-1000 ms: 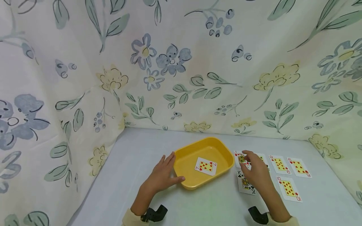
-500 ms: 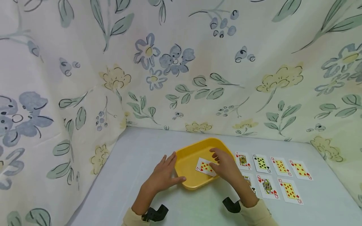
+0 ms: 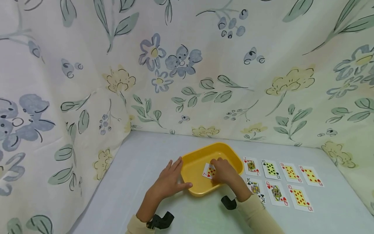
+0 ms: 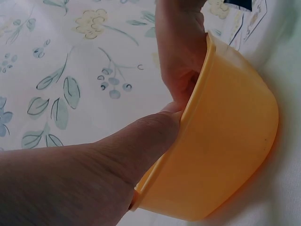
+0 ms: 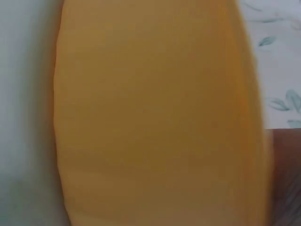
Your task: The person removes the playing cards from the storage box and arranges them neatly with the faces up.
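Observation:
My left hand rests on the left end of the yellow tray, fingers straight, thumb over the near side of the rim. Inside the tray lies a seven of hearts playing card. My right hand reaches over the tray's right side. Its curled fingers hold the right part of that card, which they cover. In the left wrist view the thumb side of my left hand meets the rim. Only the tray's outer wall fills most of the right wrist view, and the right fingertips are hidden there.
Right of the tray, several cards lie face up in two rows: a jack of hearts and ten of spades at the back, a king of clubs, queen of hearts and ten of diamonds nearer. Floral cloth hangs behind.
My right hand has moved left from the laid-out cards into the tray and onto the seven of hearts. A queen of hearts now shows in the near row. My left hand stays put.

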